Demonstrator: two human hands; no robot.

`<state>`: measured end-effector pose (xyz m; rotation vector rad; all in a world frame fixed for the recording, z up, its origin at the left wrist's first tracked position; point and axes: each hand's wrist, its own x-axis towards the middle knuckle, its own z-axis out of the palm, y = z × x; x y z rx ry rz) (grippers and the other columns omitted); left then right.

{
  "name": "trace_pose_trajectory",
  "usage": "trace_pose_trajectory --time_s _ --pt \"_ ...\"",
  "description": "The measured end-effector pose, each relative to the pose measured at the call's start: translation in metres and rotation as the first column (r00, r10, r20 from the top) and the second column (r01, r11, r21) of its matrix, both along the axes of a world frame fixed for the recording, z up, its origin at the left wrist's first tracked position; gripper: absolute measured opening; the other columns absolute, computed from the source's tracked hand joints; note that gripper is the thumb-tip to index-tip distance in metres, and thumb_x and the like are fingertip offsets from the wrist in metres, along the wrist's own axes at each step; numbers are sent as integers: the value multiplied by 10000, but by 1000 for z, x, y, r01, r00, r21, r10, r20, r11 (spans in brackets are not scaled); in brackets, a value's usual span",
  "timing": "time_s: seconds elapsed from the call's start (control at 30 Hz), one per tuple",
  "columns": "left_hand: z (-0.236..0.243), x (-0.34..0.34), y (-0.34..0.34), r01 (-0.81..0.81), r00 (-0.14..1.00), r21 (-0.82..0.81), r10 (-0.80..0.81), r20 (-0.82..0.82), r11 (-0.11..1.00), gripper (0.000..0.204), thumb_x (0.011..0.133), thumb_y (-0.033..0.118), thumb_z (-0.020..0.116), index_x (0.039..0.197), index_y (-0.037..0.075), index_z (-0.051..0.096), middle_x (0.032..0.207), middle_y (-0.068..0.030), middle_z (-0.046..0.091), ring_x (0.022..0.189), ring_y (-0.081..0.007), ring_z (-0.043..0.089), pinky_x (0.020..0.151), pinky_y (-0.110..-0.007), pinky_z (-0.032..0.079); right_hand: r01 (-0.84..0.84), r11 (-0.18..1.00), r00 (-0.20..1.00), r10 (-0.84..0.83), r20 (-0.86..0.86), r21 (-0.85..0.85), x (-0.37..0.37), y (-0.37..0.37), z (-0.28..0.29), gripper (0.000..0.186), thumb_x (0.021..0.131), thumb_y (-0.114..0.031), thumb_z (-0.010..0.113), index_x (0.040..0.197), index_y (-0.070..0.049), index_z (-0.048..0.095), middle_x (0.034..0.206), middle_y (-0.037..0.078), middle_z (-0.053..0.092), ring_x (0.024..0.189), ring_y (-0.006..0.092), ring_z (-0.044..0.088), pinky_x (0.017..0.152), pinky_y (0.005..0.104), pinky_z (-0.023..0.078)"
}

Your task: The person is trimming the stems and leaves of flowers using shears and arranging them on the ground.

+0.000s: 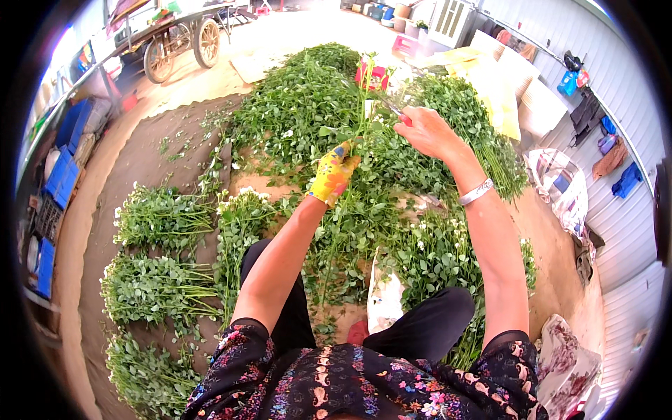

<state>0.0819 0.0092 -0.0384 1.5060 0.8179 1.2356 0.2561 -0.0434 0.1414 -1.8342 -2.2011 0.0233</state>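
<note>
Between the person's dark-trousered knees, a white bag or sheet (385,302) is lying, any contents too unclear to tell. To the left, bunches of leafy stems (157,288) with small white flowers are lying in a column on a dark ground cloth (136,166). Ahead, the left grip (334,173), in a yellow flowered glove, is holding a few green stems (362,115), fingers wrapped around them; the stems are standing roughly upright, slender and pale green. The bare right grip (427,133) is curling tightly round a red-handled tool (404,120), whose narrow metallic blade is pointing toward the stems; whether it is touching them cannot be told. Off to the right, a plaid bag (560,185) is bulging near the wall. At far left, blue crates (64,183) are standing, contents unclear. Beyond the stems, a red container (378,75) is showing, partly hidden, amid a broad green heap (294,105). Farther off, a cart (208,43) is resting on spoked wheels.
</note>
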Motion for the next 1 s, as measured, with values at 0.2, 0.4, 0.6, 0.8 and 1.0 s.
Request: trace_pose_trajectory --time_s 0.2,0.4,0.6,0.8,1.0 --pt "2 -6 -1 124 990 -7 -123 69 992 458 883 -2 568 1327 98 517 1149 16 593 889 -72 531 807 -226 444 -96 995 986 100 -135 32 -1 6 -11 349 847 -305 566 756 19 471 684 181 543 666 303 556 632 410 433" --pt "9 -7 -7 163 984 -14 -161 69 987 445 896 -5 542 1330 89 510 1165 -5 595 943 -88 555 850 -241 451 -132 985 981 146 -131 108 -3 3 -16 341 849 -294 567 753 21 479 688 187 553 672 311 563 636 412 435" --pt "11 -9 -7 194 978 -12 -192 80 981 437 905 -7 526 1332 84 504 1205 -20 587 992 -94 563 887 -244 446 -54 990 998 59 -35 129 -1 -10 -11 252 873 -256 545 874 -3 547 798 215 620 787 375 613 721 448 471" --pt "3 -11 -1 179 977 -9 -177 115 984 438 906 -7 526 1334 85 503 1232 -20 581 1021 -96 549 902 -240 433 72 952 980 -123 158 296 6 -27 -6 214 879 -233 543 897 -20 564 811 199 637 767 365 633 674 469 501" --pt "7 -9 -4 166 983 24 -167 77 986 447 905 -15 524 1338 94 500 1220 -11 582 979 -92 568 874 -231 449 -14 906 945 -126 302 422 21 -16 -10 193 859 -222 572 911 -36 565 819 178 632 739 334 636 628 442 510"
